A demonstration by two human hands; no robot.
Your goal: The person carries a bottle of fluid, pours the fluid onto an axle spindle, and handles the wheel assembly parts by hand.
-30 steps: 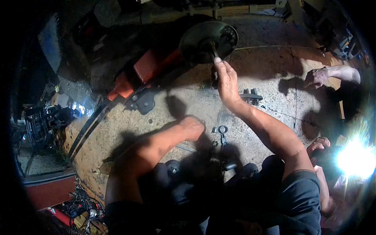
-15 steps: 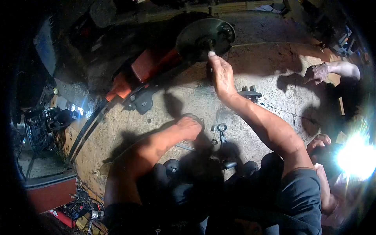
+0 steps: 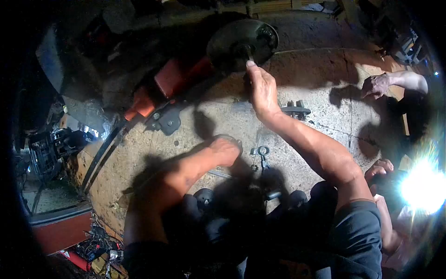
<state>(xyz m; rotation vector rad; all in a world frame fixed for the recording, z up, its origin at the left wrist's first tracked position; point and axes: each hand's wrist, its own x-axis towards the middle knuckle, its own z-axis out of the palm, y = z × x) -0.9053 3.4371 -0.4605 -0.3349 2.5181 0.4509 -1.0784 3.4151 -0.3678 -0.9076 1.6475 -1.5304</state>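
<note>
My right hand (image 3: 265,90) reaches up to a dark round metal disc (image 3: 227,39). Its fingers are closed around a short metal rod (image 3: 247,52) that meets the disc's centre, thumb on top; the lower end of the rod is hidden in the hand. A red metal arm (image 3: 179,76) runs up to the disc from the left. Low over the floor, my left hand (image 3: 225,151) is closed, with a dark curved edge showing at its far side. What it grips is hidden in shadow. A small tool with a ring end (image 3: 264,151) lies to its right.
A dark metal bracket (image 3: 165,122) and a flat part with upright blocks (image 3: 296,110) lie on the stained floor (image 3: 139,153). Another person's hand (image 3: 376,87) and a bright lamp (image 3: 423,186) are at the right. Tangled wires (image 3: 95,242) lie lower left.
The disc and the rod have shifted very slightly in view. Both my hands stay almost where they were, with the same holds.
</note>
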